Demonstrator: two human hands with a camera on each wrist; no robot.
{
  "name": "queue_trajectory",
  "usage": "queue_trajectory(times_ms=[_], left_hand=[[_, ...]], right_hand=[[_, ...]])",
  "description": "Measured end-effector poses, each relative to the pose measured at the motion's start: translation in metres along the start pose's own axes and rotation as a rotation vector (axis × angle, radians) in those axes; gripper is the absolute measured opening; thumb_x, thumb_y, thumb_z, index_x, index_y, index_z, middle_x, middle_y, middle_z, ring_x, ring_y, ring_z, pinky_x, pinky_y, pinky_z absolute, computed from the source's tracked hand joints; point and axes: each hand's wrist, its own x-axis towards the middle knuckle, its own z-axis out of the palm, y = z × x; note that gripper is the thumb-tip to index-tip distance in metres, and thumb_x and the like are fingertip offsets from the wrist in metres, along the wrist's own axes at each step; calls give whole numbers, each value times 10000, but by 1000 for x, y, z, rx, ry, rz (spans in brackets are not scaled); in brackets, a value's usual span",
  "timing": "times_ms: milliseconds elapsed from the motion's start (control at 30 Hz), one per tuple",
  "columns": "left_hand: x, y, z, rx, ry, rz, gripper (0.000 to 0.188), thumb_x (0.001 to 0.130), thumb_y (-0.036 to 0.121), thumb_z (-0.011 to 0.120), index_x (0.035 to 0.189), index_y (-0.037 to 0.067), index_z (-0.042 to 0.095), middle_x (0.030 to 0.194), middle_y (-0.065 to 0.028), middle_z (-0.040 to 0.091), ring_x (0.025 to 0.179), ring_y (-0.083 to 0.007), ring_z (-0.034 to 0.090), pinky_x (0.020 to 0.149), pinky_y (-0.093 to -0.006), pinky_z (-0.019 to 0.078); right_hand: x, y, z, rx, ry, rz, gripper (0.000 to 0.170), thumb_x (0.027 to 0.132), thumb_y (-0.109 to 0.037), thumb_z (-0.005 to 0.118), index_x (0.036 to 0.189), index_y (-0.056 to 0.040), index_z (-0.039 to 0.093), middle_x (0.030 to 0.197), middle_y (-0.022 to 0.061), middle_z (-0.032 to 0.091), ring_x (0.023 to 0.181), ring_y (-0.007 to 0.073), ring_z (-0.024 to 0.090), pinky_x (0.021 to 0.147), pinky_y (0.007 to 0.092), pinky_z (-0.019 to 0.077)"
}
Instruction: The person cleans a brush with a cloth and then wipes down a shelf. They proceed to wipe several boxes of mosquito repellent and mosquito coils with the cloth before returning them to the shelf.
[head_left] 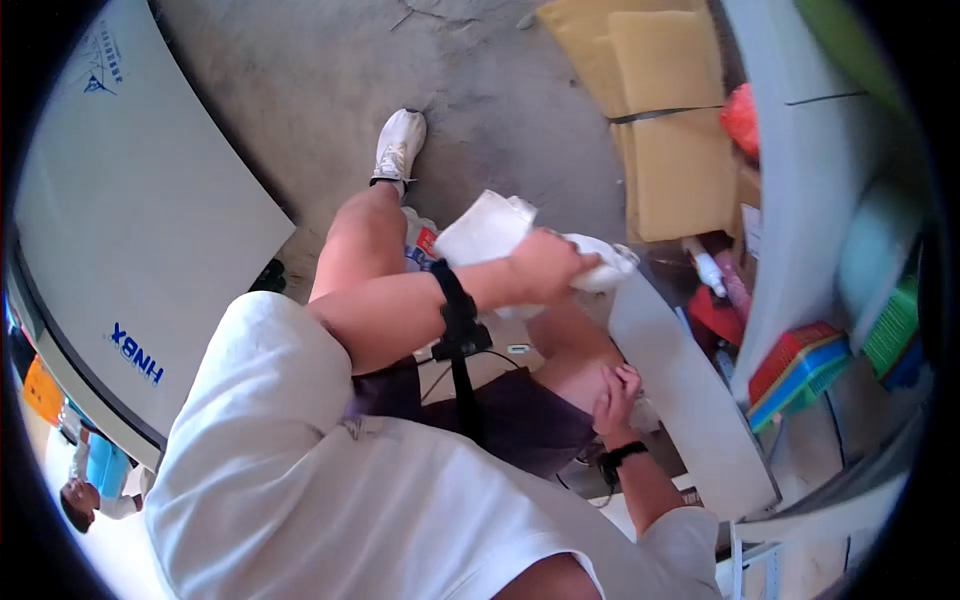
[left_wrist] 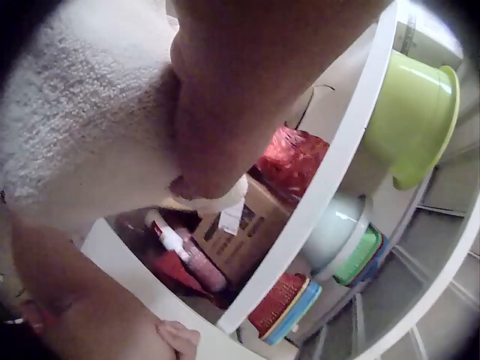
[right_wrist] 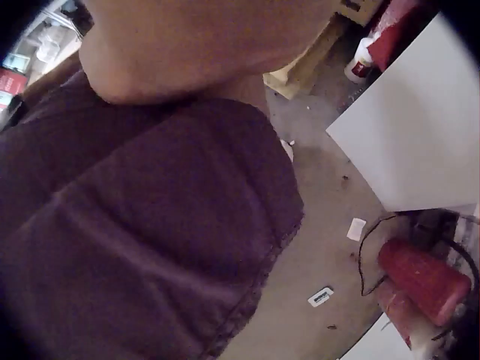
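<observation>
A white cloth (head_left: 487, 228) hangs over the lower leg area in the head view, gripped by my left hand (head_left: 553, 266); part of it shows beyond the fingers. Close up in the left wrist view, the fluffy cloth (left_wrist: 90, 112) fills the upper left, beside the left hand (left_wrist: 225, 112). My right hand (head_left: 615, 400), fingers loosely bent, rests on the bare thigh near the dark purple shorts (head_left: 530, 425). The right wrist view shows mostly those shorts (right_wrist: 150, 232); the right hand's fingers cannot be made out there.
A white panel (head_left: 690, 390) stands beside the legs. Further right are a shelf with coloured baskets (head_left: 798, 370), a red bag (head_left: 740, 120) and a bottle (head_left: 708, 272). Flattened cardboard (head_left: 670, 130) lies on the floor. A large white board (head_left: 130, 230) and another person (head_left: 80, 500) are at left.
</observation>
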Motion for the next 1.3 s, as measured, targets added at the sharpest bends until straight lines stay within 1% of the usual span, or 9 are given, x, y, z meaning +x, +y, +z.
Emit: queue_trajectory(times_ms=[167, 267, 367, 433, 633, 767, 1033, 1133, 1300], left_hand=[[-36, -45, 28, -441, 259, -258, 513, 785, 371, 698, 1216, 98, 644, 1050, -217, 707, 992, -400, 665, 881, -464, 523], [-50, -76, 66, -1205, 487, -432, 476, 877, 317, 695, 1247, 27, 620, 1100, -100, 706, 943, -254, 697, 867, -414, 536], [-93, -28, -38, -1993, 319, -604, 440, 961, 348, 582, 1278, 43, 592, 1110, -110, 709, 955, -259, 691, 870, -423, 545], [-107, -8, -94, -2134, 463, -260, 399, 978, 334, 559, 1244, 40, 610, 1101, -113, 711, 985, -280, 685, 903, -436, 532], [-216, 80, -253, -1760, 923, 85, 336, 962, 331, 588, 1167, 79, 672, 1053, -82, 703, 974, -236, 666, 902, -418, 530], [-265, -3, -265, -1492, 1163, 213, 366, 960, 369, 575, 1169, 86, 674, 1051, -85, 694, 975, -236, 656, 903, -406, 526], [-415, -5, -237, -1792, 1725, -224, 390, 938, 338, 596, 1198, 55, 663, 1114, -113, 695, 1006, -256, 657, 908, -401, 526], [-427, -4, -229, -1802, 1832, -330, 392, 936, 337, 595, 1198, 52, 661, 1116, -115, 694, 1006, -258, 657, 907, -401, 527], [-416, 2, -239, -1797, 1899, -349, 396, 934, 335, 594, 1199, 48, 659, 1119, -117, 693, 1006, -261, 658, 906, -403, 528]], right_hand=[[-5, -32, -12, -203, -139, 146, 356, 906, -193, 557, 1233, -64, 612, 1171, 179, 536, 1099, 392, 529, 950, 486, 434], [-15, -56, -17, -422, -243, 291, 386, 928, -214, 569, 1302, -120, 545, 1143, 194, 538, 969, 391, 597, 804, 520, 511], [-23, -70, -10, -374, -340, 462, 333, 966, -244, 495, 1278, -139, 548, 1138, 225, 635, 963, 435, 652, 844, 534, 524], [-29, -87, -17, -259, -291, 442, 284, 951, -197, 496, 1202, -129, 611, 1130, 225, 658, 984, 464, 642, 863, 553, 510], [-61, -93, -93, 319, -107, 497, 195, 931, -131, 546, 1054, -48, 673, 878, 109, 700, 847, 256, 687, 748, 369, 550], [-99, -102, -172, 777, 162, 800, 156, 920, -126, 551, 999, -51, 664, 697, 58, 621, 608, 154, 602, 567, 298, 496], [-202, -135, -238, 1445, 534, 921, 369, 964, -371, 551, 682, -167, 430, 501, -47, 235, 412, 130, 230, 407, 286, 208], [-240, -165, -259, 1587, 664, 1014, 426, 971, -434, 545, 663, -186, 387, 498, -38, 219, 424, 133, 240, 418, 313, 205], [-322, -66, -191, 1719, 878, 783, 438, 980, -417, 539, 643, -186, 381, 518, -46, 265, 448, 127, 278, 432, 324, 241]])
